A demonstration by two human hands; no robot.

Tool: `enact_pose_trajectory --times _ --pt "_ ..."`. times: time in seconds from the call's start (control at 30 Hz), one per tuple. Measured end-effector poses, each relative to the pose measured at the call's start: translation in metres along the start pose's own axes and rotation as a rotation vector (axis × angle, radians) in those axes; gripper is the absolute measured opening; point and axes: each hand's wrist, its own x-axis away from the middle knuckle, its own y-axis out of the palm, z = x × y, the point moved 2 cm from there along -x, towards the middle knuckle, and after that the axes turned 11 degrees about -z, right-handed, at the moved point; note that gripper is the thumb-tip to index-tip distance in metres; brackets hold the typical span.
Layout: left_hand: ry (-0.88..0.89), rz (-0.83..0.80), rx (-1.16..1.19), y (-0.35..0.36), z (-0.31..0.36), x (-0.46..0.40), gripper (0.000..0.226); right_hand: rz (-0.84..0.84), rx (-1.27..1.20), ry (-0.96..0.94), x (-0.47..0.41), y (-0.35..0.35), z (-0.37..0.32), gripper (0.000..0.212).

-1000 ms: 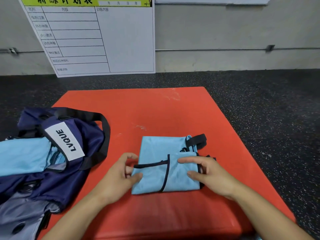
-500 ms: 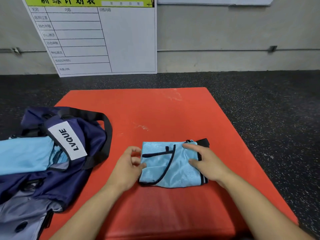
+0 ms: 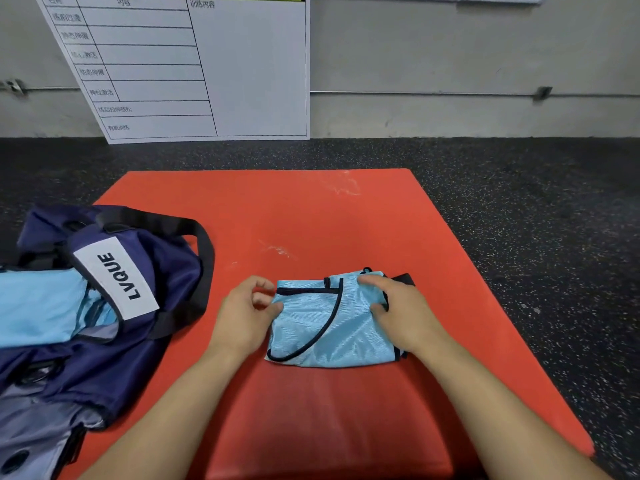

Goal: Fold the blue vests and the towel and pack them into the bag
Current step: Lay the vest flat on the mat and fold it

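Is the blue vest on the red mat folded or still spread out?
Folded. The vest lies as a compact layered rectangle on the mat, with both hands gripping its side edges.

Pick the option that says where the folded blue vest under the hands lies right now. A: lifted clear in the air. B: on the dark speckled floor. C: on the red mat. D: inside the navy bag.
C: the folded blue vest lies flat on the red mat, with the left hand at its left edge and the right hand on its right side; the navy bag sits apart, to the left.
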Motion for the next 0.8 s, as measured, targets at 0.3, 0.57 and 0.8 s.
enact_pose_trajectory --times 0.3,0.57,0.8 --pt "0.510 0.228 -0.686 0.017 0.046 0.034 0.028 0.342 0.440 -0.141 0.005 0.020 -0.033 0.058" --pt "0.435 -0.061 -0.977 0.055 -0.018 0.038 0.058 0.151 0.479 -0.037 -0.002 0.084 -0.031 0.069" --pt "0.352 -0.089 -0.980 0.057 -0.021 0.032 0.060 0.035 0.494 -0.053 -0.009 0.088 -0.029 0.076"
